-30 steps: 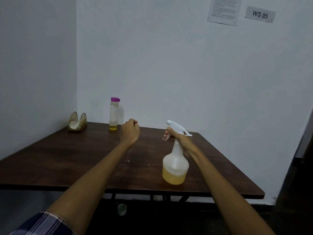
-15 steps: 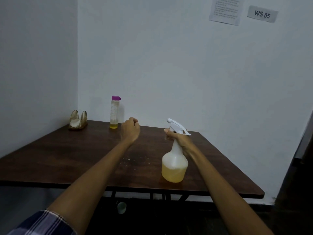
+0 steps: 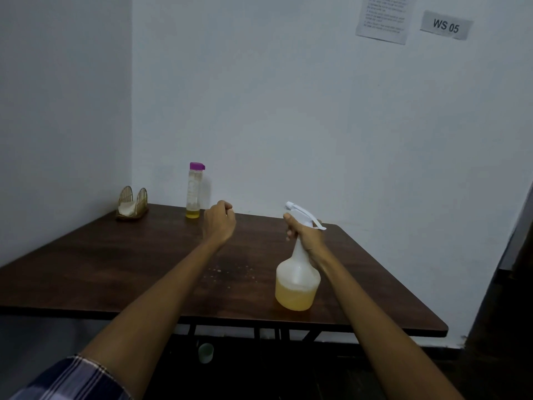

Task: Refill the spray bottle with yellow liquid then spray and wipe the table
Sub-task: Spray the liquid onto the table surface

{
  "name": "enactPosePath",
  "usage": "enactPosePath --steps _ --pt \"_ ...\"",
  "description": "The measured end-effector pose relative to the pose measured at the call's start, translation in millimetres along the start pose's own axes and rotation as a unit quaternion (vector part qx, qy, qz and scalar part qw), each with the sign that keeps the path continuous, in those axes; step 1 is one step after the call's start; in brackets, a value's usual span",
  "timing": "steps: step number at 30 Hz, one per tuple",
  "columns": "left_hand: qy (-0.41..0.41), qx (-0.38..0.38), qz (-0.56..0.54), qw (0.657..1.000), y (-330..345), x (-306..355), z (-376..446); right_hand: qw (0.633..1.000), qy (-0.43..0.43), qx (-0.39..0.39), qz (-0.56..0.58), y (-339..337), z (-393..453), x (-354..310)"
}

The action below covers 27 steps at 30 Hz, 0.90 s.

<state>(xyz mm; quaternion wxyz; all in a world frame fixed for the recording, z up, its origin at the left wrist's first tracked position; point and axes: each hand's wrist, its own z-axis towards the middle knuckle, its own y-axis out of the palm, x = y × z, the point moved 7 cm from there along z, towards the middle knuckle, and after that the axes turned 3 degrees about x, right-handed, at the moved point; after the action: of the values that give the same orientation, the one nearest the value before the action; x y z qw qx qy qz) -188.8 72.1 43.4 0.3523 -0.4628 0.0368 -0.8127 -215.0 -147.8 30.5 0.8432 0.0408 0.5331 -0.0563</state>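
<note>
My right hand (image 3: 307, 236) grips the spray bottle (image 3: 297, 280) at its neck, under the trigger head; its body hangs below, near the table's (image 3: 115, 272) front edge. My left hand (image 3: 219, 222) is fisted, empty.

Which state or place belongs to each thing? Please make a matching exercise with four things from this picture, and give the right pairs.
Things:
1. spray bottle
2. tall bottle with purple cap
3. napkin holder
4. left hand

States or places:
A. at the far left corner of the table, with white napkins inside
B. curled into a fist, holding nothing
C. gripped at the neck by the right hand, yellow liquid in its lower part
D. upright near the back wall, only a little yellow liquid at the bottom

Pairs: 1-C, 2-D, 3-A, 4-B
</note>
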Motion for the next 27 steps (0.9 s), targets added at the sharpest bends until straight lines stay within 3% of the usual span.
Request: enactPosePath --steps 2,7,12,17,22,27 --pt "-0.001 -0.002 0.000 1.000 0.5 0.2 -0.2 1.000 -0.010 0.013 -0.010 0.4 0.7 0.0" --pt "-0.004 0.001 -0.002 1.000 0.5 0.9 1.4 0.996 0.003 -0.076 -0.035 5.8 -0.8 -1.3" --pt "0.001 -0.002 -0.006 1.000 1.8 3.1 2.0 1.000 0.002 -0.011 -0.008 1.0 3.0 3.8" --pt "0.008 -0.005 -0.005 1.000 2.1 6.0 1.3 0.996 0.020 -0.085 -0.029 5.4 1.0 4.5" --pt "0.008 -0.006 -0.003 1.000 2.5 7.1 -0.1 1.000 0.011 -0.017 -0.001 2.2 4.0 6.2" --pt "0.002 -0.003 -0.004 1.000 1.8 2.5 0.7 0.994 0.022 -0.104 -0.004 9.0 -0.1 3.5"
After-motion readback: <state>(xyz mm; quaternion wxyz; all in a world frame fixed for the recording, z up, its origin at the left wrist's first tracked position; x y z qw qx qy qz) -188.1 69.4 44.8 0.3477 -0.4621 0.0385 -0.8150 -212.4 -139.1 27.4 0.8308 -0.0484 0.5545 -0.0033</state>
